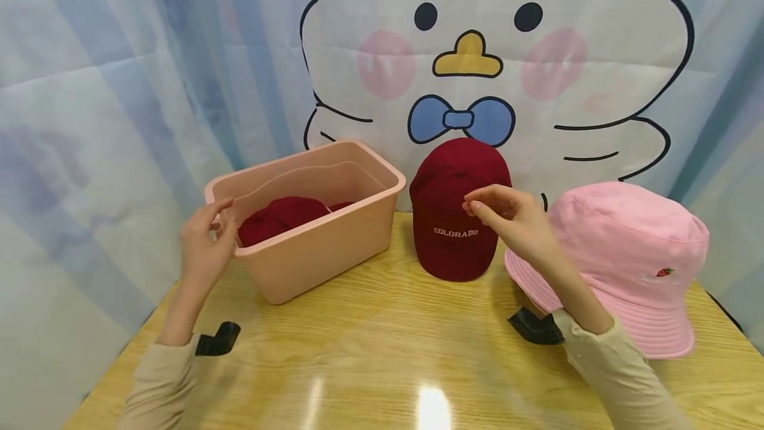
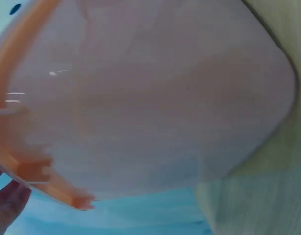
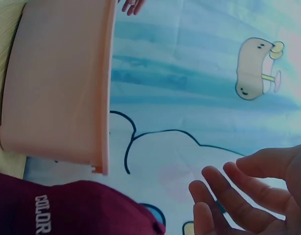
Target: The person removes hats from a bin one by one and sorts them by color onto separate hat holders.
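Right hand [image 1: 516, 221] hovers near a dark-red fabric cap [image 1: 456, 254] lettered COLORADO, on the yellow wood-grain table [image 1: 358, 344]; the cap's brim points away from the pale-blue curtain [image 1: 89, 151], its long axis running front to back; the hand is empty, fingers loosely curved, slightly apart; the left hand [image 1: 203, 247], loosely curved, is at a pink rectangular plastic bin's [image 1: 322, 251] rim, contact unclear.

A yellowish wood-grain surface [image 1: 334, 344], marked with bright glare [image 1: 434, 407] toward the front, carries three items: a peach-pink bin [image 1: 322, 264] set at an angle on the left, a maroon cap [image 1: 450, 208] (lettered COLORADO) upright just beside it, brim lowermost — and, at right, a pink bucket hat [image 1: 633, 251] bearing a small strawberry [image 1: 665, 272].
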`<action>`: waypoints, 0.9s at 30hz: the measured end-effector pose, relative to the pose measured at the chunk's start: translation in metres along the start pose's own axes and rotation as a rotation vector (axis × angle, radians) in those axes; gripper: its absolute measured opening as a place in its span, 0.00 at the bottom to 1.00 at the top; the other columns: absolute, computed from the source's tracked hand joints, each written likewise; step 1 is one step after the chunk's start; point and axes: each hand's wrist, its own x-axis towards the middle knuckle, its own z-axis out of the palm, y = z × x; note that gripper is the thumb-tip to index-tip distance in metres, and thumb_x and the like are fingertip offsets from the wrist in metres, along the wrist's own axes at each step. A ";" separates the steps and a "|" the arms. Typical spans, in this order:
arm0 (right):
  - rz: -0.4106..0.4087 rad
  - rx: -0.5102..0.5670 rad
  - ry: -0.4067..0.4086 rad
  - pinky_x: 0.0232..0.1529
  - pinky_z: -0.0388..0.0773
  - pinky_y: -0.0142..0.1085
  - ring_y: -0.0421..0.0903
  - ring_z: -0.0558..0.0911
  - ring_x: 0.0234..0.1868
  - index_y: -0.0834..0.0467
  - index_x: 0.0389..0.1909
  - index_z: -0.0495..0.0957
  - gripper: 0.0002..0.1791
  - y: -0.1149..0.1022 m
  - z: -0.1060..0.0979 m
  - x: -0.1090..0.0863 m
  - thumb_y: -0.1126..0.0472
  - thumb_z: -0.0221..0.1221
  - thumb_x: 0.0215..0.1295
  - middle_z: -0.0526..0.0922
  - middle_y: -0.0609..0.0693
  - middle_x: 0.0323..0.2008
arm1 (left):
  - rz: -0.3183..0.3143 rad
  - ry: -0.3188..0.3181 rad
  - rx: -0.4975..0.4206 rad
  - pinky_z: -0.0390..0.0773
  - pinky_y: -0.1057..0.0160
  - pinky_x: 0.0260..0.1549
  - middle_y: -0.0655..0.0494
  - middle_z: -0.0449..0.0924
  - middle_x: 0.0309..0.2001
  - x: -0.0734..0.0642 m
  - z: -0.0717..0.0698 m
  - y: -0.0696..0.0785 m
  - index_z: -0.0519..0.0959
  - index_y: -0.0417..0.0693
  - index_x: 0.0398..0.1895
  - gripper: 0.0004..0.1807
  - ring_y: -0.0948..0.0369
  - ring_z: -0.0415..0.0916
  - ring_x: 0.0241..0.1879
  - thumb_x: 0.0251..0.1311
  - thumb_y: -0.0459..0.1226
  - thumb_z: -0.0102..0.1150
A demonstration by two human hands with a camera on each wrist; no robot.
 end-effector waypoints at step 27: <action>-0.586 -0.801 -0.388 0.55 0.70 0.41 0.47 0.69 0.58 0.54 0.54 0.71 0.18 -0.051 0.205 0.148 0.56 0.51 0.64 0.74 0.50 0.54 | 0.020 -0.232 0.095 0.48 0.35 0.58 0.36 0.59 0.63 -0.025 -0.002 -0.030 0.58 0.37 0.64 0.28 0.40 0.48 0.66 0.63 0.42 0.41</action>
